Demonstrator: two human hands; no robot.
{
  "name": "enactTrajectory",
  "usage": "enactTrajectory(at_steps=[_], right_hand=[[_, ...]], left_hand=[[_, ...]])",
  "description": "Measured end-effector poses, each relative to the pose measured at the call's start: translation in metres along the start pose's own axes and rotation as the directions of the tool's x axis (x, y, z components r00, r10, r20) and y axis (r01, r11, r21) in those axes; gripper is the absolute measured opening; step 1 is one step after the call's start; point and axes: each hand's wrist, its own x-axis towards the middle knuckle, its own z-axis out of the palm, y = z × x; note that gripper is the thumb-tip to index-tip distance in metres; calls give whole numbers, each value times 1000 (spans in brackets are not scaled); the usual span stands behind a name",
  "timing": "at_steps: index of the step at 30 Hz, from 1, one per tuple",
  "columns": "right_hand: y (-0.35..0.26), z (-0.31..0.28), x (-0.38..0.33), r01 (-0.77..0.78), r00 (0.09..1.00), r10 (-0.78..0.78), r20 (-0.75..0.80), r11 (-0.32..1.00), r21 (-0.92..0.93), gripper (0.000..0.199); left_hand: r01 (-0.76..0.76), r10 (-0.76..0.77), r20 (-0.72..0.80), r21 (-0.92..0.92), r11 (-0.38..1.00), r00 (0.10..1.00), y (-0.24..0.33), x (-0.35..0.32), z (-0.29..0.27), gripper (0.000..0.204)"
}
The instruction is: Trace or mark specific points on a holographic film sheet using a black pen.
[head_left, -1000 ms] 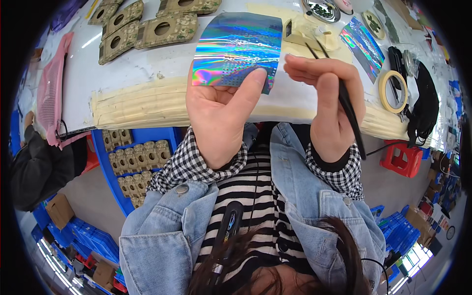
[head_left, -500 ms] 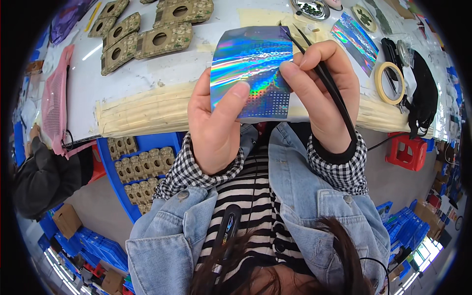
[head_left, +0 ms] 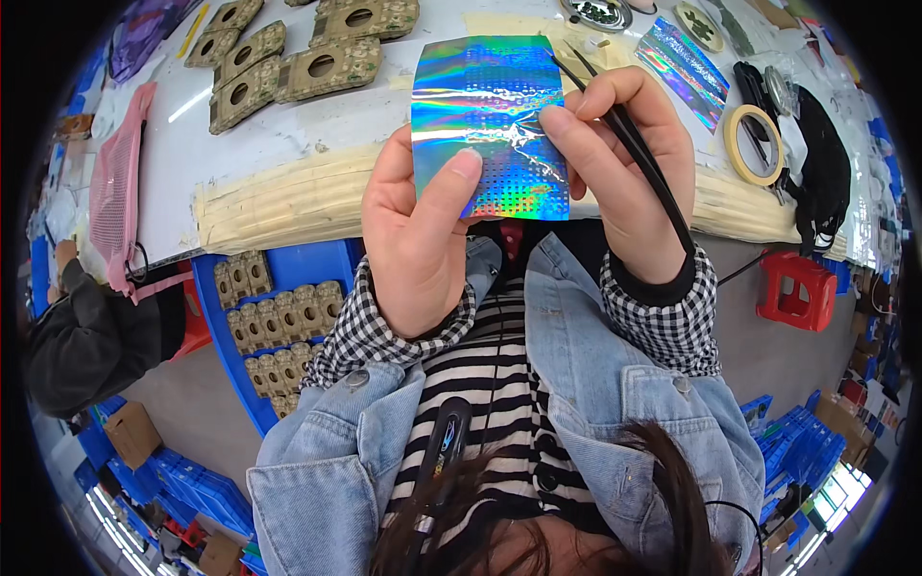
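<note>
A shiny holographic sheet (head_left: 485, 106) with rows of small square marks is held up over the table's near edge. My left hand (head_left: 413, 240) grips it by its lower left, thumb on the front and fingers behind. At the right edge, the thumb of my right hand (head_left: 639, 192) meets the sheet. That hand is closed round black pointed tweezers (head_left: 645, 158), whose tips point up and away beside the sheet's upper right corner. Whether anything sits between the tips is too small to tell.
Camouflage-patterned pieces with round holes (head_left: 355, 69) lie far left. A tape roll (head_left: 733, 149), another holographic sheet (head_left: 687, 72) and a metal dish of dark bits (head_left: 619, 19) lie right. Below the table are a blue tray (head_left: 228, 331) and red stool (head_left: 802, 293). Another person's dark sleeve (head_left: 91, 336) shows left.
The sheet has tilted, so its reflections changed and its lower edge sits a little higher. Both hands keep their hold, with my right hand shifted slightly up.
</note>
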Motion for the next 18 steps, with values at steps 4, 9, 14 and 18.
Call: enactTrajectory(at_steps=[4,9,14,18], right_hand=[[-4,0,-4,32,999,-32,-4,999,-3,15],[-5,-6,0,47,999,-47,-6,996,-70,16],[-3,-10,12,54,998,-57,-28,995,-89,16],[1,-15,22,49,999,-50,-12,993,-108,16]], left_hand=[[-25,24,-15,-5,1000,1000,1,0,0,30],[-27,29,-28,48,998,999,3,4,7,33],[-6,9,-32,65,998,999,1,18,4,33],[42,-40,-34,48,998,999,3,26,4,33]])
